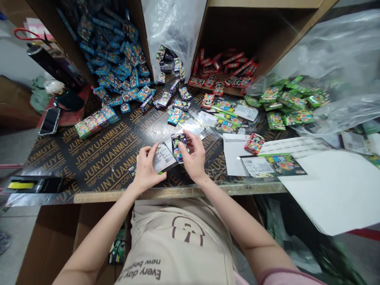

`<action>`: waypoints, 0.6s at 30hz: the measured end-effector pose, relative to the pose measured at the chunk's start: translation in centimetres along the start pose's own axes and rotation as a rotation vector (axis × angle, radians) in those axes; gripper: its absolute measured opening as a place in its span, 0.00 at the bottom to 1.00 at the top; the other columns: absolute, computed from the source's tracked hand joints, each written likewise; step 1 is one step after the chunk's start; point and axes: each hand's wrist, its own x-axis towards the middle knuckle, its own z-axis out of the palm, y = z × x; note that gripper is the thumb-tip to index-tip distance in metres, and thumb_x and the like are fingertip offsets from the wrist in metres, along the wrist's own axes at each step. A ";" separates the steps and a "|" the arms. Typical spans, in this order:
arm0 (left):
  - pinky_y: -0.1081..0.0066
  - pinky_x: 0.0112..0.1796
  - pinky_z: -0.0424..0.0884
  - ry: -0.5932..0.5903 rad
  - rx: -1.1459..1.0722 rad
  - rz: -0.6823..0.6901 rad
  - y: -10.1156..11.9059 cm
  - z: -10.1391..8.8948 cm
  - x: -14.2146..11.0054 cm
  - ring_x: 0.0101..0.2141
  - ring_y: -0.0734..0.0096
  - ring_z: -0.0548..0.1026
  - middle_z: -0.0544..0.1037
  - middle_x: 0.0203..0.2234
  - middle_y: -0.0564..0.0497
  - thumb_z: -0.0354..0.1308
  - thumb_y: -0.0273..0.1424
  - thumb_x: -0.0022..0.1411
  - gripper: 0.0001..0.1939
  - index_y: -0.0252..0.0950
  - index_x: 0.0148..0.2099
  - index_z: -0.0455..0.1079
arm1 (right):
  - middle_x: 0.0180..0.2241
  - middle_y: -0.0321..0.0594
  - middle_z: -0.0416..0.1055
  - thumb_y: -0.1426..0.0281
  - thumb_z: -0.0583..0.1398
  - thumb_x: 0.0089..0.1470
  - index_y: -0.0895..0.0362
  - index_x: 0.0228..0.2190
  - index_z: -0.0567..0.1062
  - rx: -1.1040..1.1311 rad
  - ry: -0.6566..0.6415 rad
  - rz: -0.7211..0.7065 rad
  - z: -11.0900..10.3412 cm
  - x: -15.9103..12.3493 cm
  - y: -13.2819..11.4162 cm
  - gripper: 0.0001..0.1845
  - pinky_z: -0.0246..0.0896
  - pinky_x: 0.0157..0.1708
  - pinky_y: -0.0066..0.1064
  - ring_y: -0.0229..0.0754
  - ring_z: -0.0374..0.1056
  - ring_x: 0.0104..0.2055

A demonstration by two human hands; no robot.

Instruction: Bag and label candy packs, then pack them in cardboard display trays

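My left hand (145,168) grips a flat printed pouch (164,157) with a white label panel and a barcode, near the table's front edge. My right hand (194,156) pinches a small purple-and-black box (176,143) between thumb and fingers. The box stands against the pouch's right end; whether part of it is inside the pouch I cannot tell. Just beyond my hands lie a small blue box (175,116) and some clear plastic packaging (192,127). To the right, a red box (254,143) rests on white paper beside another printed pouch (274,165).
Cartons at the back spill blue boxes (118,67), purple boxes (164,99) and red boxes (228,69). Green boxes (291,101) are heaped at right, near large white sheets (335,190). A wrapped row of boxes (96,122), a phone (49,121) and a black tape dispenser (38,184) lie left.
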 end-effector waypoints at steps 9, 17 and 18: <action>0.58 0.47 0.63 0.084 0.078 -0.023 0.9 1.0 0.6 0.48 0.52 0.69 0.70 0.47 0.41 0.67 0.39 0.41 0.42 0.35 0.59 0.61 | 0.41 0.41 0.72 0.69 0.59 0.54 0.53 0.45 0.73 0.045 -0.079 0.073 -0.4 -1.2 0.2 0.15 0.67 0.41 0.35 0.42 0.69 0.38; 0.57 0.46 0.62 0.078 0.087 0.002 0.7 0.5 0.5 0.47 0.52 0.70 0.70 0.46 0.42 0.66 0.39 0.41 0.42 0.36 0.59 0.61 | 0.28 0.37 0.72 0.73 0.60 0.44 0.55 0.34 0.74 -0.001 -0.221 0.136 -0.9 1.0 -0.2 0.10 0.62 0.32 0.32 0.40 0.65 0.29; 0.57 0.46 0.62 0.070 0.091 0.004 0.6 0.5 0.5 0.46 0.52 0.70 0.70 0.46 0.42 0.66 0.39 0.41 0.42 0.35 0.59 0.61 | 0.26 0.36 0.71 0.74 0.60 0.43 0.56 0.33 0.74 -0.009 -0.254 0.149 -1.0 1.3 -0.2 0.10 0.61 0.30 0.31 0.39 0.64 0.28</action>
